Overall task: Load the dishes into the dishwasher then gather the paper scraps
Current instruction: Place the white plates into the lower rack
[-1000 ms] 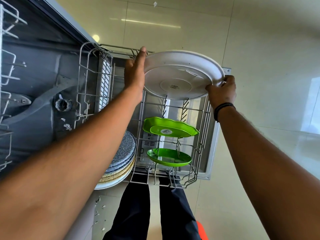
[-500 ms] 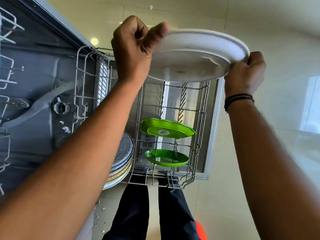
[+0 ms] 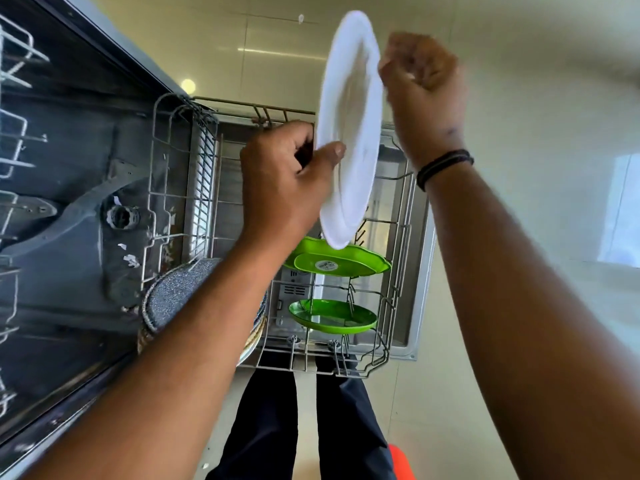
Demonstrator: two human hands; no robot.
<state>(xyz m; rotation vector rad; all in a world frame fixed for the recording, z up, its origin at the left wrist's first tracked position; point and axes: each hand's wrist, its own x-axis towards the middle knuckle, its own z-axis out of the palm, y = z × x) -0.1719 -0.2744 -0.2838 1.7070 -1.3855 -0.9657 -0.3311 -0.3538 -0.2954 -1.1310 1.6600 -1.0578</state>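
A white plate (image 3: 349,133) stands on edge above the pulled-out wire rack (image 3: 398,271) of the dishwasher. My left hand (image 3: 287,181) pinches its rim from the left, thumb across the face. At the upper right edge of the plate my right hand (image 3: 422,95) curls its fingers on the rim; it is blurred. Two green plates (image 3: 337,263) (image 3: 332,315) stand in the rack's slots below the white plate. A stack of grey speckled plates (image 3: 173,292) sits at the rack's left side, partly hidden by my left forearm.
The open dishwasher tub (image 3: 69,202) with its spray arm fills the left; small white scraps (image 3: 131,259) lie on its floor. Dark trouser legs (image 3: 270,427) stand below the rack on pale floor tiles. An orange object (image 3: 401,462) shows at the bottom edge.
The white plate has turned from lying flat to standing on edge. My left hand dropped to its lower rim and my right hand moved up to its top edge.
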